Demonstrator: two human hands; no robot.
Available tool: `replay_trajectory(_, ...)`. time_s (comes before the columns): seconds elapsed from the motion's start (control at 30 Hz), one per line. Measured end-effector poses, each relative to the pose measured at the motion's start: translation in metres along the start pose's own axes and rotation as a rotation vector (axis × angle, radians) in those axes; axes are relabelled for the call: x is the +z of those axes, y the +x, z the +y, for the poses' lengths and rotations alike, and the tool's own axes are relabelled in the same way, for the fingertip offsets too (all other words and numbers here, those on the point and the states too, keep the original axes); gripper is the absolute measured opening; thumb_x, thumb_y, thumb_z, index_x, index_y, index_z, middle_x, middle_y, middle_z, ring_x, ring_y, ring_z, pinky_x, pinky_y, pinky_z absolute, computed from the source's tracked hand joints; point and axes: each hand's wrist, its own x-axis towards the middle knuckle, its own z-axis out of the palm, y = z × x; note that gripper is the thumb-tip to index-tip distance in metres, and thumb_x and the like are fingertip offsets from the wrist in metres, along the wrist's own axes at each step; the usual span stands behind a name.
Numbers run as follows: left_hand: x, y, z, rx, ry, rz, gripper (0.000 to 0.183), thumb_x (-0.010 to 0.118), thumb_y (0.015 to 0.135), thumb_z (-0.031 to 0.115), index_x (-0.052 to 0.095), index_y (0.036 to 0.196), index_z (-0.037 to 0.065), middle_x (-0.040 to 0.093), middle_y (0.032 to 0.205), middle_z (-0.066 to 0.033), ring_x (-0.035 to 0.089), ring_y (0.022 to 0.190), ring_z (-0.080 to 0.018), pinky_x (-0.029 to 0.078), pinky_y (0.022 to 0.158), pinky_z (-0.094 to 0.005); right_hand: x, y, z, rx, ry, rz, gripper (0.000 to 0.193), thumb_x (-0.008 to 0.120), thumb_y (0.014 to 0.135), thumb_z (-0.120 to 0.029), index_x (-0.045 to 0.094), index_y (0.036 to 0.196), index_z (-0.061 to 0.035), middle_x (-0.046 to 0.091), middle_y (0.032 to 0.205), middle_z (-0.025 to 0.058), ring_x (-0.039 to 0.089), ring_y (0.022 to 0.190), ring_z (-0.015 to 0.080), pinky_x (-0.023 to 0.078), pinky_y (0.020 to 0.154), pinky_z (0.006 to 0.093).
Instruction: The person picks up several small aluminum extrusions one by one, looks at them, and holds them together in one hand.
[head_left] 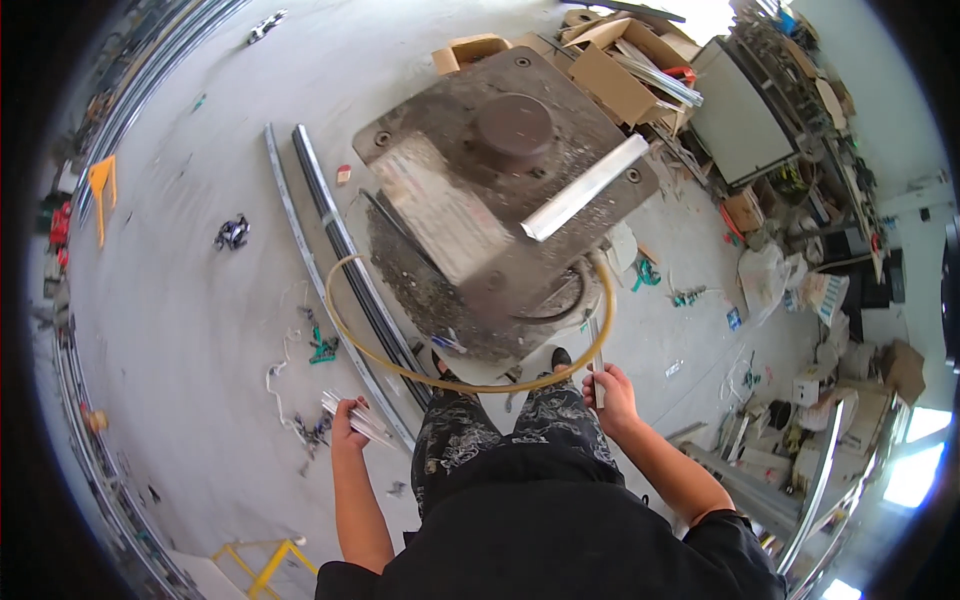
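My left hand [347, 428] is closed around a small bunch of short, silvery metal strips [374, 431], held low beside my left leg. On the other side, my right hand [614, 398] grips a thin, light metal strip [597, 352] that points away from me. In front of me stands a dusty machine with a square metal top plate [430, 120] and a round brown cap [513, 130] on it. A pale metal angle piece [585, 188] lies across the plate's right part, touched by neither hand. A yellowish hose [480, 387] loops around the machine's near side.
Long metal profiles [340, 235] lie on the floor left of the machine. Open cardboard boxes [612, 88] stand behind it. Clutter and plastic bags [765, 280] fill the right side. A yellow metal frame [265, 568] is at lower left; green scraps [323, 346] dot the floor.
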Motion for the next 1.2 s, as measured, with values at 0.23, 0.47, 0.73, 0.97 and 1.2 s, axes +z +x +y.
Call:
replay_trajectory(0.23,-0.032,-0.052,-0.175,0.027,0.012,-0.03,0.02,0.061,0.068,0.008,0.054,0.086,0.003,0.059,0.08,-0.0095,0.058,0.076,-0.0213,0.05,0.075,-0.0328,-0.106,0.037,-0.048,-0.016,-0.154,-0.196,0.016,0.046,0.087,-0.011,0.051,0.101,-0.0049,0.055,0.068,0.0045,0.051,0.055,0.0113,0.041,0.047,0.0223)
replay_trajectory(0.47,-0.014,-0.118,-0.282,0.079,-0.084,0.155,0.018,0.059,0.07,0.007,0.053,0.087,0.003,0.059,0.081,-0.0086,0.058,0.077,-0.0212,0.049,0.074,-0.0335,-0.198,0.048,-0.066,0.091,-0.223,-0.186,0.017,0.047,0.084,-0.009,0.052,0.099,-0.0032,0.054,0.069,0.0047,0.051,0.056,0.0112,0.041,0.048,0.0222)
replay_trajectory(0.73,-0.04,-0.152,-0.297,0.171,-0.285,0.186,0.019,0.059,0.07,0.008,0.054,0.087,0.002,0.059,0.082,-0.0071,0.057,0.076,-0.0206,0.049,0.072,-0.0338,-0.194,0.048,-0.07,0.15,-0.337,-0.391,0.014,0.048,0.087,-0.011,0.053,0.098,-0.0039,0.055,0.071,0.0037,0.051,0.059,0.0115,0.042,0.052,0.0228)
replay_trajectory(0.97,-0.05,-0.158,-0.332,0.167,-0.187,0.161,0.018,0.058,0.071,0.01,0.055,0.088,0.003,0.059,0.083,-0.0069,0.057,0.079,-0.0207,0.049,0.075,-0.0348,-0.201,0.057,-0.067,0.174,-0.373,-0.44,0.015,0.048,0.087,-0.012,0.053,0.099,-0.004,0.055,0.071,0.0032,0.052,0.059,0.0111,0.043,0.052,0.023)
replay_trajectory(1.2,-0.056,-0.15,-0.346,0.175,-0.305,0.256,0.02,0.059,0.071,0.008,0.054,0.089,0.004,0.059,0.084,-0.0068,0.058,0.082,-0.021,0.049,0.077,-0.0349,-0.189,0.06,-0.086,0.154,-0.388,-0.455,0.015,0.048,0.086,-0.011,0.053,0.099,-0.0044,0.055,0.07,0.0035,0.052,0.058,0.0115,0.043,0.052,0.0233)
